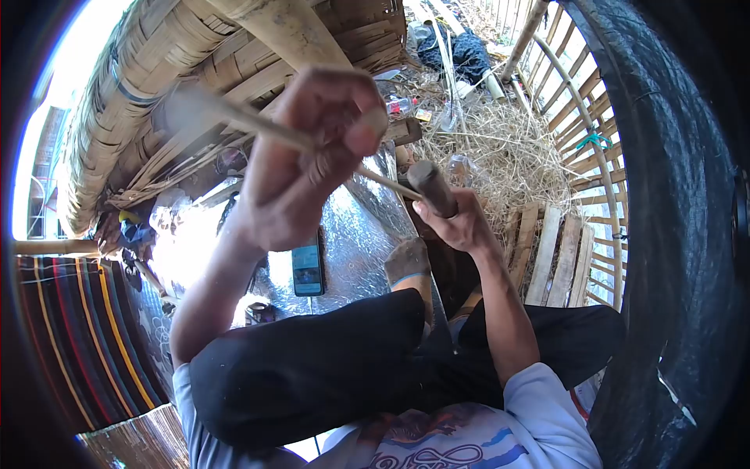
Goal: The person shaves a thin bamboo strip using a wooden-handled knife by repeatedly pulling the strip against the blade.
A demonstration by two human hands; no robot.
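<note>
My left hand is raised at the centre, blurred, its fingers closed around a thin bamboo strip. From there the strip slopes down to my right hand, its lower end reaching the tool there. My right hand is wrapped round a thick, round wooden handle that points up and forward. Below that hand a narrow grey blade shows between my legs; its join with the handle is hidden. A sock-covered foot lies under the right hand.
A lit phone lies on a silvery sheet. Woven bamboo and a thick pole hang at upper left. Straw, wooden slats and a bamboo fence are right. A striped cloth lies left.
</note>
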